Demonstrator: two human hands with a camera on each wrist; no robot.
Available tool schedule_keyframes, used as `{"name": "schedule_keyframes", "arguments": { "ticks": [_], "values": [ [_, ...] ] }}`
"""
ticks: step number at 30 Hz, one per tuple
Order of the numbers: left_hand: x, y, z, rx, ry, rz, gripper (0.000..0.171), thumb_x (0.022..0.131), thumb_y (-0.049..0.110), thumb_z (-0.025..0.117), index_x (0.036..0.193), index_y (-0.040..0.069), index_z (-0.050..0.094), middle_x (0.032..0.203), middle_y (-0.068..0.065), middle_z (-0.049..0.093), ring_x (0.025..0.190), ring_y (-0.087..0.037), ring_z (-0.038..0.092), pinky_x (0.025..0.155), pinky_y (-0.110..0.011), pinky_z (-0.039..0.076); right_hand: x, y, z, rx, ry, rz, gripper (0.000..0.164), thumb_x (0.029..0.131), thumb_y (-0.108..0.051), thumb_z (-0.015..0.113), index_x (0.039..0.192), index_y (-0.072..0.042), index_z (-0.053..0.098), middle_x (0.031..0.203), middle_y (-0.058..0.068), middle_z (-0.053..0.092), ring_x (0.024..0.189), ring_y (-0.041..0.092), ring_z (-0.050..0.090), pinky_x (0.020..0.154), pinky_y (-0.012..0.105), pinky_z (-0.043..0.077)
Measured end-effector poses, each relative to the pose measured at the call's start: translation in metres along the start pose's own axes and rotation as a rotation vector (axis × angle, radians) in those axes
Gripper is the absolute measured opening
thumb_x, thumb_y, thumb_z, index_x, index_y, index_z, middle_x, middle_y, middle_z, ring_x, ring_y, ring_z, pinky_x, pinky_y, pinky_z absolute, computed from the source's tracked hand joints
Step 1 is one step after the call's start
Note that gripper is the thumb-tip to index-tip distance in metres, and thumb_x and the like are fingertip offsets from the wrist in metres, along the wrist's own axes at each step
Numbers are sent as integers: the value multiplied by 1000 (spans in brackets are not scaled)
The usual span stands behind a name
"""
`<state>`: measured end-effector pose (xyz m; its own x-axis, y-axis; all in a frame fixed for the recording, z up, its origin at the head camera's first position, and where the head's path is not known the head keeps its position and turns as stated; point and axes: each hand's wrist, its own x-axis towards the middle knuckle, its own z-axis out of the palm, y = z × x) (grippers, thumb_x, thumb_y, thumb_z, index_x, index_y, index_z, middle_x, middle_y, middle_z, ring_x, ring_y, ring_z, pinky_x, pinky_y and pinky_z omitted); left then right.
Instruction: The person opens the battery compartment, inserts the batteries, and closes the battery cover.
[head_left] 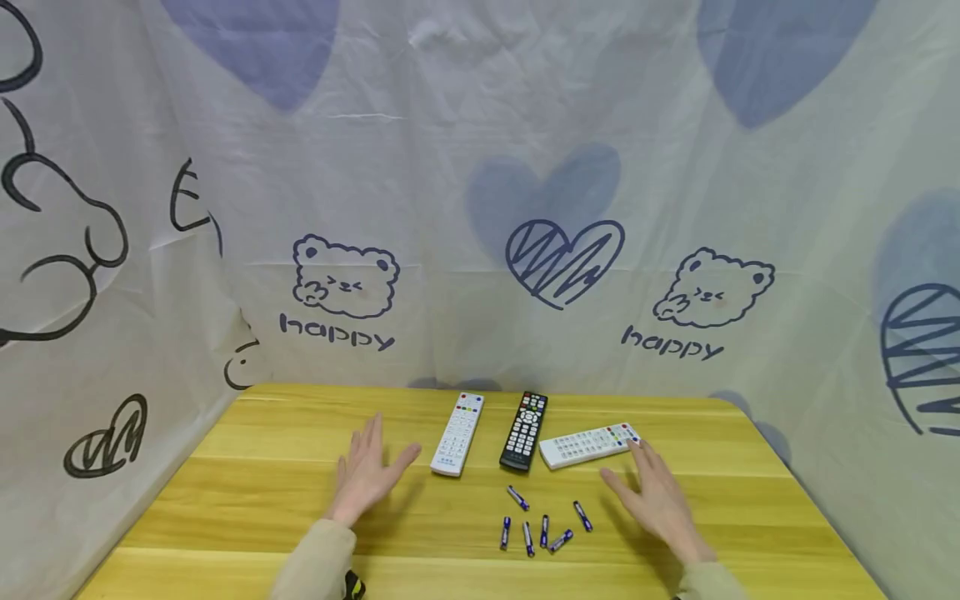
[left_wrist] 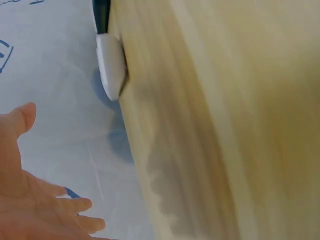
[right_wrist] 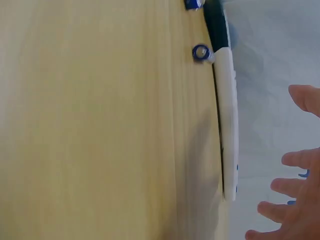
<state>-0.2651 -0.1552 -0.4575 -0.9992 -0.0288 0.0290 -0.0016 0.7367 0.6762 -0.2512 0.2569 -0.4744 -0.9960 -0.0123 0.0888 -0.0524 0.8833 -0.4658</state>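
In the head view my left hand [head_left: 366, 473] hovers over the table, left of a white remote control [head_left: 457, 435], fingers spread and holding nothing. My right hand [head_left: 656, 496] is held above the table beside a second white remote control [head_left: 588, 445], which lies slantwise; its fingertips overlap that remote's right end in the head view. The right wrist view has these fingers apart from the white remote [right_wrist: 227, 120]. Between the two white remotes lies a black remote control [head_left: 524, 431]. Several blue-and-silver batteries, one of them a battery [head_left: 517, 497] nearest the black remote, lie scattered in front.
The wooden table [head_left: 225, 500] has its far edge against a white cloth [head_left: 450, 333] printed with hearts, bears and lettering. More cloth hangs along the left and right sides. A shadow of the left hand falls on the tabletop.
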Motion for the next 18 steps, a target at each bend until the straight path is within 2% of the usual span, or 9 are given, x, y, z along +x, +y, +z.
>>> {"name": "schedule_keyframes", "arguments": {
  "ticks": [7, 13, 18],
  "values": [
    [9, 17, 11, -87, 17, 2, 99, 98, 53, 56, 157, -9, 7, 164, -34, 8, 152, -53, 9, 124, -70, 7, -1, -9, 6, 185, -32, 11, 84, 102, -53, 48, 157, 5, 20, 162, 33, 16, 149, 53, 18, 120, 70, 19],
    [17, 24, 24, -94, 16, -10, 101, 96, 51, 60, 155, -13, 9, 163, -36, 11, 151, -54, 13, 125, -66, 12, -2, -14, 11, 305, -21, 33, 77, 103, -47, 49, 157, 3, 23, 161, 32, 23, 148, 53, 24, 120, 70, 22],
    [24, 30, 34, -84, 29, 13, 100, 94, 47, 63, 153, -17, 15, 160, -38, 17, 149, -55, 19, 124, -66, 18, -4, -17, 13, 372, 8, 68, 73, 104, -46, 48, 156, 0, 26, 161, 31, 26, 146, 53, 29, 117, 72, 27]
  ]
}}
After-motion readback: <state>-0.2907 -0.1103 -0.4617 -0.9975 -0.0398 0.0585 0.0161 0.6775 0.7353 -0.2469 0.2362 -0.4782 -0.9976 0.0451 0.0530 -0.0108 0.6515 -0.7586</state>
